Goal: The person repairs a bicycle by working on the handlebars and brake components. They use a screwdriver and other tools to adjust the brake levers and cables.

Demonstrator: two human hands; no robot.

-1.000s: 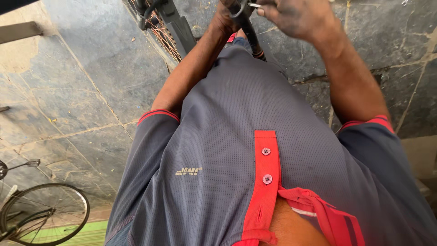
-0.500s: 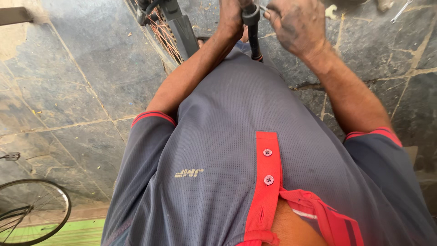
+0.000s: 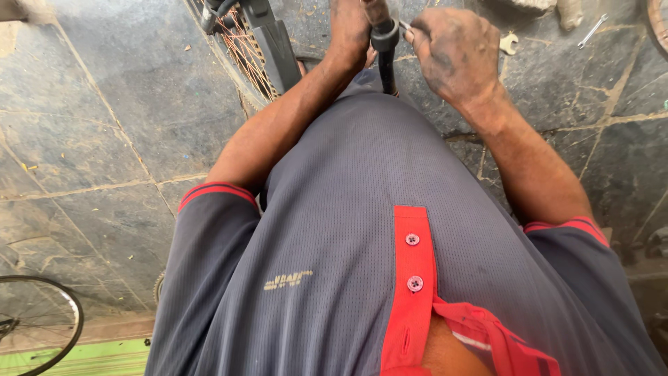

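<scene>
Looking down over my grey shirt with red trim, both my arms reach forward. My left hand (image 3: 349, 31) grips a dark bicycle tube with a clamp (image 3: 383, 38) near the top edge. My right hand (image 3: 456, 52), grimy, is closed around a thin metal tool whose tip (image 3: 406, 28) touches the clamp. A black bicycle frame part and a spoked wheel (image 3: 245, 52) stand just left of my left forearm.
The floor is dark stone slabs (image 3: 90, 125). Two spanners (image 3: 593, 29) (image 3: 509, 43) lie on it at the upper right. Another bicycle wheel (image 3: 42, 327) shows at the lower left beside a green strip.
The view has tilted so my hands sit lower in the picture and the spanners on the floor have come into sight. Both hands stay on the tube and clamp.
</scene>
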